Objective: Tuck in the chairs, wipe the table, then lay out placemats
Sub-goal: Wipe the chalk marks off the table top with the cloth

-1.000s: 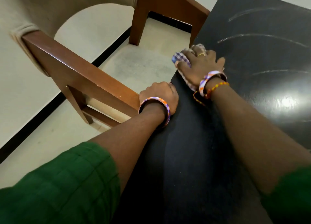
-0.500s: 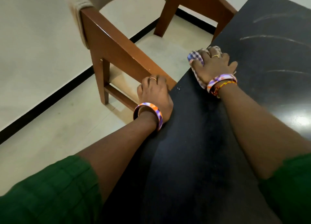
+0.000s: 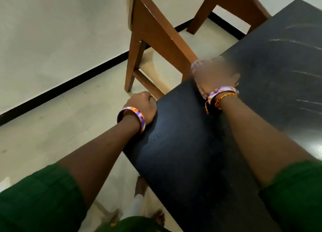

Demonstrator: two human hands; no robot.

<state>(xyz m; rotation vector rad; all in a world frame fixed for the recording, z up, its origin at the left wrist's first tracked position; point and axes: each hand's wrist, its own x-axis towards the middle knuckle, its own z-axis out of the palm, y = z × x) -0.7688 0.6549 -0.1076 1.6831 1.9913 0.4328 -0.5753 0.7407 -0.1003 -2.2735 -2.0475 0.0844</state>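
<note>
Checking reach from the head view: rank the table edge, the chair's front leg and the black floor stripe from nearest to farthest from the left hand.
1. Table edge: touching the left hand.
2. Chair's front leg: ahead, slightly left.
3. Black floor stripe: far left.

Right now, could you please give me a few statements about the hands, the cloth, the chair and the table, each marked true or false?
1. The right hand is on a cloth at the edge of the black table. True.
2. The left hand lies flat in the middle of the table. False: it is curled at the table's edge.
3. Placemats are laid on the table. False: none are visible.
4. A wooden chair stands at the table's edge. True.
5. Both wrists are bare. False: each has a bangle.
</note>
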